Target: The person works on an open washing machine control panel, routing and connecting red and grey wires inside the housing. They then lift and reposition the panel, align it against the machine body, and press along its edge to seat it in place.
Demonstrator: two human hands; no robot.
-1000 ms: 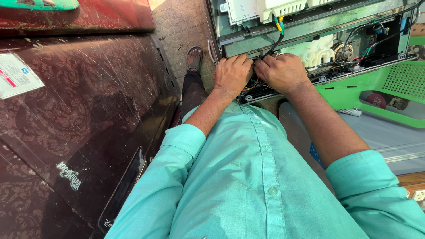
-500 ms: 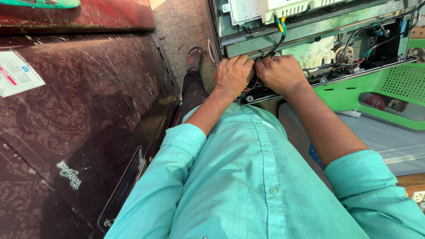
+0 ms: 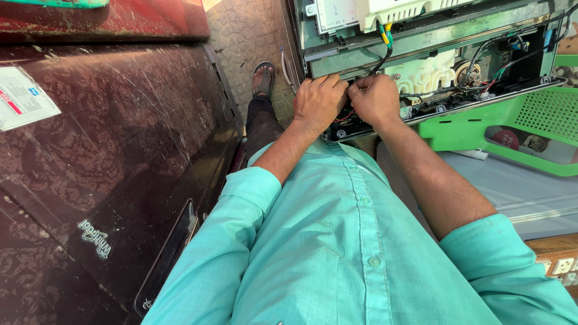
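Head view: I see my left hand (image 3: 319, 102) and right hand (image 3: 374, 99) curled side by side, fingers pinching wiring (image 3: 385, 57) inside the opened appliance chassis (image 3: 433, 36); a maroon refrigerator door (image 3: 108, 150) lies alongside, left.

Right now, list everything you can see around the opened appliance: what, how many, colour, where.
Opened appliance chassis with wiring: one, grey-green metal, top right.
Black cable bundle: one, above the hands.
White moulded plastic part: one, inside chassis.
Green perforated plastic panel: one, right.
Maroon patterned fridge door: one, lying at left.
White paper label: one, on that door.
Sandalled foot: one, on paved floor.
Teal shirt: one, bottom centre.
Left hand: at the wiring.
Right hand: touching left, at the wiring.
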